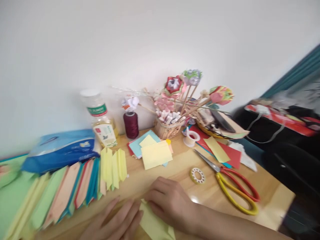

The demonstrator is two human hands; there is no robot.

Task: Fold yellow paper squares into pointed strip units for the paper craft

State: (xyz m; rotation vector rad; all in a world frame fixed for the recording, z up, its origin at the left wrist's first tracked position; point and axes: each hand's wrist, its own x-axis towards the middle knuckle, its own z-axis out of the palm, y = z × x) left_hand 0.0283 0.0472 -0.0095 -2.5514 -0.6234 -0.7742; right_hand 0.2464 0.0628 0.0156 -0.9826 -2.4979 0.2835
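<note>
A sheet of pale yellow paper (pixel 156 223), with a folded corner low on its right, lies on the table at the bottom of the head view. My right hand (pixel 172 203) rests over its top right part, fingers curled down and closed on the paper. Along the paper's left edge, my left hand (pixel 117 220) lies low with its fingers stretched out, fingertips at the edge. The left thumb side is blurred, and the paper's lower end runs out of view. Beyond my hands is a small stack of yellow paper sheets (pixel 156 156).
Red-and-yellow scissors (pixel 237 190) lie on the right near a tape roll (pixel 197 175) and ribbon spool (pixel 191 138). Folded paper strips (pixel 67 190) line the left, before a blue tissue pack (pixel 60 150). Behind stand a jar (pixel 100 116), thread spool (pixel 131 125) and flower basket (pixel 167 130).
</note>
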